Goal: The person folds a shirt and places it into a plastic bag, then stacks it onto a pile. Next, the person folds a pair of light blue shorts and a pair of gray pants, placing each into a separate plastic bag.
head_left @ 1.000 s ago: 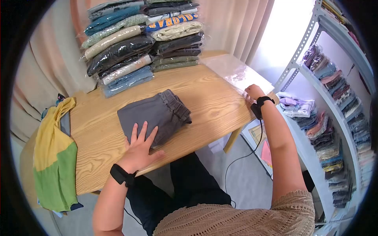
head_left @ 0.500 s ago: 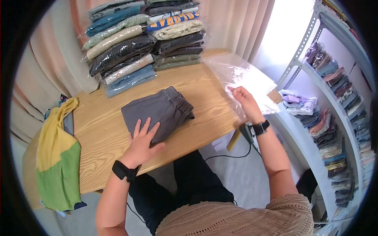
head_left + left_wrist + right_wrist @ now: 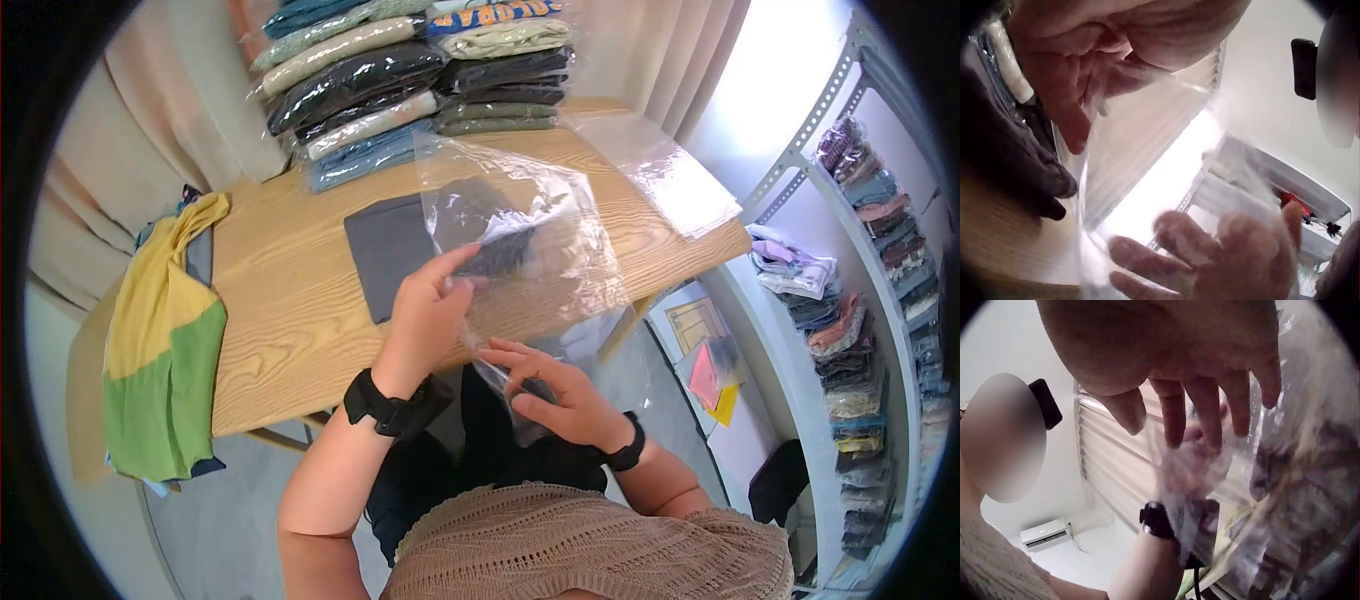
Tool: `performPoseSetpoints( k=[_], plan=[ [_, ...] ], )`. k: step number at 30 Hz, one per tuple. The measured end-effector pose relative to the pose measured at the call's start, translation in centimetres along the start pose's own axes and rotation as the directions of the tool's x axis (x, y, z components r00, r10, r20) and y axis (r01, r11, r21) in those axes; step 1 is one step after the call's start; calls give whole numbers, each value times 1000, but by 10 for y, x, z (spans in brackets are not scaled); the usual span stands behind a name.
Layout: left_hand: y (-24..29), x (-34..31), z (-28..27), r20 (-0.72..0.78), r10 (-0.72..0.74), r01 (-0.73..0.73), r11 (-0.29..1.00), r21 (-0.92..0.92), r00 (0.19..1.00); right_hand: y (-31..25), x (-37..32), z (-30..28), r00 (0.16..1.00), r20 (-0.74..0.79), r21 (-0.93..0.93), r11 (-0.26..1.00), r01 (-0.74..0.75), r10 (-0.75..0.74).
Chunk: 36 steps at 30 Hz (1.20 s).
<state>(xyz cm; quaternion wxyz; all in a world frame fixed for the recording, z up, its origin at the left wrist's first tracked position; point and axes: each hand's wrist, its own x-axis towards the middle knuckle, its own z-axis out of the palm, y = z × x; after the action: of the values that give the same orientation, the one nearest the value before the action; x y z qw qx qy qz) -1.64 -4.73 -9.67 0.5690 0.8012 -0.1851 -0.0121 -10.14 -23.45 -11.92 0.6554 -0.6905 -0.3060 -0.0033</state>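
A clear plastic bag hangs between my two hands, spread over part of the folded dark grey pants on the table. My left hand pinches the bag by its near left edge. Lower and to the right, my right hand is at the bag's near end. Its fingers are extended and spread against the film in the right wrist view. The left wrist view has the right hand showing through the plastic. The elastic waistband lies under the film in the head view.
Bagged folded clothes are piled at the back of the table. A stack of flat clear bags lies at the right rear corner. A yellow and green garment drapes over the left end. Shelves of packed clothes stand right.
My right hand has drawn a clear bag from the right-hand stack to the front. The left hand has lifted off the pants and now pinches the bag. The view has shifted slightly.
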Motion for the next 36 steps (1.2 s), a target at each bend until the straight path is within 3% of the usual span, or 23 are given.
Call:
performPoseSetpoints(
  k=[2, 3, 4, 6, 7, 9, 10, 12, 13, 15, 19, 22, 23, 25, 29, 32, 34, 35, 36],
  plan=[
    [10, -15, -12, -104, -185, 141, 931, -336, 977, -4, 4, -16, 982, 186, -148, 989, -18, 46],
    [15, -26, -22, -167, -216, 131, 901, -414, 962, -6, 3, -21, 989, 100, -75, 992, -101, 108],
    [16, -38, -34, -175, -226, 137, 900, -414, 958, -10, 5, -27, 988, 110, -68, 992, -105, 112],
    [10, -64, -62, -310, -248, 98, 898, -429, 918, -18, 13, -37, 942, -240, -53, 966, -254, 235],
    [1, -77, -74, -312, -255, 104, 898, -428, 915, -13, 19, -39, 942, -235, -47, 965, -258, 240],
    [-18, -103, -97, -487, -246, -22, 877, -481, 838, 4, 36, -45, 840, -493, 229, 965, -128, 229],
    [-24, -112, -108, -486, -250, -17, 876, -481, 837, 13, 47, -50, 839, -492, 232, 964, -132, 234],
    [-36, -129, -126, -576, -301, -34, 867, -498, 760, 32, 71, -58, 730, -579, 205, 931, -301, 363],
    [-45, -136, -135, -576, -302, -32, 867, -497, 760, 41, 82, -62, 729, -579, 207, 931, -301, 365],
    [-63, -146, -148, -595, -321, -53, 850, -525, 736, 53, 104, -68, 705, -488, 81, 830, -551, 515],
    [-74, -152, -157, -620, -406, 24, 848, -529, 671, 56, 139, -61, 745, -371, -136, 761, -635, 555],
    [-77, -153, -161, -578, -458, 79, 824, -561, 676, 60, 150, -71, 665, -308, -184, 643, -743, 680],
    [-75, -151, -158, -584, -452, 93, 837, -539, 674, 65, 151, -77, 665, -308, -185, 643, -744, 681],
    [-74, -150, -156, -591, -445, 108, 850, -516, 673, 75, 147, -93, 621, -183, -12, 630, -776, 762],
    [-78, -150, -155, -587, -459, 131, 848, -514, 667, 47, 125, -115, 618, -193, 171, 646, -744, 762],
    [-82, -150, -156, -571, -463, 173, 855, -488, 678, 32, 103, -148, 571, -203, 329, 605, -725, 795],
    [-81, -149, -157, -553, -461, 208, 864, -459, 694, 43, 86, -171, 654, -244, 540, 661, -522, 716],
    [-79, -148, -156, -552, -450, 230, 877, -422, 702, 49, 82, -175, 649, -253, 539, 662, -521, 717],
    [-78, -147, -155, -550, -439, 251, 889, -384, 711, 54, 77, -179, 625, -351, 616, 675, -406, 697]
  ],
)
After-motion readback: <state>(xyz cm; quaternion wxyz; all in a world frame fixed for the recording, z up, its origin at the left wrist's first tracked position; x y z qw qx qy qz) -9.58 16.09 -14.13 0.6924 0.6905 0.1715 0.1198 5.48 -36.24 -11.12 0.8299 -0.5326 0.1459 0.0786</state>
